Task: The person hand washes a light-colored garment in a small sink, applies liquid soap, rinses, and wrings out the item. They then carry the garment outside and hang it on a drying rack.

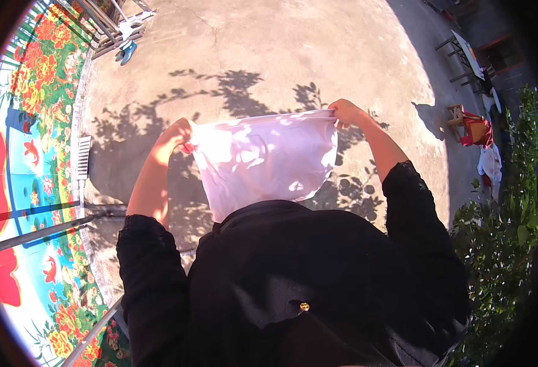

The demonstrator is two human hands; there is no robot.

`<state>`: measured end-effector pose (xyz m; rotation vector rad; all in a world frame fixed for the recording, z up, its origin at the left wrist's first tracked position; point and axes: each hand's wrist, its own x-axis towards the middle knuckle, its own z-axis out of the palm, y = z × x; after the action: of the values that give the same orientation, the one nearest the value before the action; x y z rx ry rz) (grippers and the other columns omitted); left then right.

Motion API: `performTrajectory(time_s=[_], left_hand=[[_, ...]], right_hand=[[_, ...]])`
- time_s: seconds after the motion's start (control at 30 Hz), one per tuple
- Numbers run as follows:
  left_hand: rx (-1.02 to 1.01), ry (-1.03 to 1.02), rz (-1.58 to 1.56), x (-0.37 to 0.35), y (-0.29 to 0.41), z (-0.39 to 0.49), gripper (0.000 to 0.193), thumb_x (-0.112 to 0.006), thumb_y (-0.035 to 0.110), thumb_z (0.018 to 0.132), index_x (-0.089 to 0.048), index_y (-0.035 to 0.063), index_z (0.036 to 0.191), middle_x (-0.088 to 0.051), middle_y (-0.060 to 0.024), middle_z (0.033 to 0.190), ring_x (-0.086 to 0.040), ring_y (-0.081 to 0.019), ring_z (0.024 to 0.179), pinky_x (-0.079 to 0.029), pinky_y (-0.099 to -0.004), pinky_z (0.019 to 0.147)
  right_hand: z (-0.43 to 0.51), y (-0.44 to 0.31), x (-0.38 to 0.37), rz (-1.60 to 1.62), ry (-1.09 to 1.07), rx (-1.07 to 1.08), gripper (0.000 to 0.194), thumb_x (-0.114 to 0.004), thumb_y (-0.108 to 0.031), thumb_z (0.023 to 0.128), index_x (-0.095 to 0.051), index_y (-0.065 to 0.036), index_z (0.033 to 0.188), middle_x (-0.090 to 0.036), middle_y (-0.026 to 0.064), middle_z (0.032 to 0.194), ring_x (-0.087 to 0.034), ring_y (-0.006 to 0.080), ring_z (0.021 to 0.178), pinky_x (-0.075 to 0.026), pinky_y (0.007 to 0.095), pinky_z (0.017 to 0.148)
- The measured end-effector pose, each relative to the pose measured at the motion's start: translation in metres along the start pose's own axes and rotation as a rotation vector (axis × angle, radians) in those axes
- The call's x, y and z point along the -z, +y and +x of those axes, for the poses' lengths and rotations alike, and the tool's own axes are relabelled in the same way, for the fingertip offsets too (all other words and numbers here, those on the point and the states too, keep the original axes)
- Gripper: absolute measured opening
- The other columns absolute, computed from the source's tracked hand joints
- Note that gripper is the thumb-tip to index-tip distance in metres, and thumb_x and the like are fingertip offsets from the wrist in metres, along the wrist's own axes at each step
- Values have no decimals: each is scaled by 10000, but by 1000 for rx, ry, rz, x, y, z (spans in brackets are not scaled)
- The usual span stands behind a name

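A pale pink cloth (269,160) is stretched between my two hands in front of my black top. My left hand (179,135) grips its upper left corner, where a bit of red shows by the fingers. At the upper right corner, my right hand (347,113) pinches the edge. The top edge runs nearly straight between the hands, and the rest hangs down, its lower part partly hidden behind my chest. Patches of sunlight and leaf shadow fall across the fabric. Whether it is a garment or a plain piece of cloth, I cannot tell.
A painted floral wall (44,91) and metal poles (39,235) line the left side. Blue shoes (126,52) sit by a rack at upper left. Leafy bushes (498,238), a wooden stool (456,120) with red cloth (478,130) and a table (467,52) are at right. Concrete ground (296,46) lies ahead.
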<state>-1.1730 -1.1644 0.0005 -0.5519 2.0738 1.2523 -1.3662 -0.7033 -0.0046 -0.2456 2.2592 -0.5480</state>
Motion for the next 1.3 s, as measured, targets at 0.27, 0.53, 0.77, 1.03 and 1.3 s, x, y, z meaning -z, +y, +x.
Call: performTrajectory(time_s=[0.27, 0.53, 0.77, 1.03, 1.3], left_hand=[[-399, 497, 153, 233, 252, -27, 267, -429, -5, 796, -630, -35, 971, -648, -88, 702, -605, -118, 509, -506, -244, 428], [-999, 915, 181, 392, 389, -35, 269, -454, 18, 837, -643, -21, 1025, -658, -77, 851, -656, -148, 833, -534, -279, 733], [-288, 409, 359, 411, 346, 103, 288, -393, -9, 777, -649, -63, 896, -663, -148, 738, -639, -197, 519, -523, -342, 475], [-150, 154, -112, 496, 358, 238, 387, -356, -48, 821, -524, -96, 1167, -640, -262, 964, -691, -290, 671, -596, -372, 550], [-1180, 1381, 390, 690, 578, 199, 270, -446, -68, 713, -679, -21, 840, -663, -188, 904, -637, -353, 807, -503, -399, 776]], right_hand=[[14, -235, 270, 384, 383, 556, 238, -526, -21, 854, -658, -91, 1040, -631, 57, 946, -611, 142, 861, -549, 282, 745], [52, -371, 433, 547, 385, 1311, 246, -560, -75, 910, -640, -123, 1138, -628, 58, 1014, -589, 161, 967, -531, 295, 844], [169, -389, 394, -264, 381, 396, 273, -448, 20, 747, -672, -23, 898, -592, 66, 630, -585, 131, 506, -454, 288, 430], [348, -413, 404, 201, 201, 346, 464, -337, 108, 754, -632, -4, 1094, -654, 123, 830, -642, 178, 604, -536, 291, 494], [477, -556, 636, 741, 971, 1442, 271, -415, 93, 839, -629, 7, 981, -631, 47, 923, -603, 140, 836, -513, 281, 781]])
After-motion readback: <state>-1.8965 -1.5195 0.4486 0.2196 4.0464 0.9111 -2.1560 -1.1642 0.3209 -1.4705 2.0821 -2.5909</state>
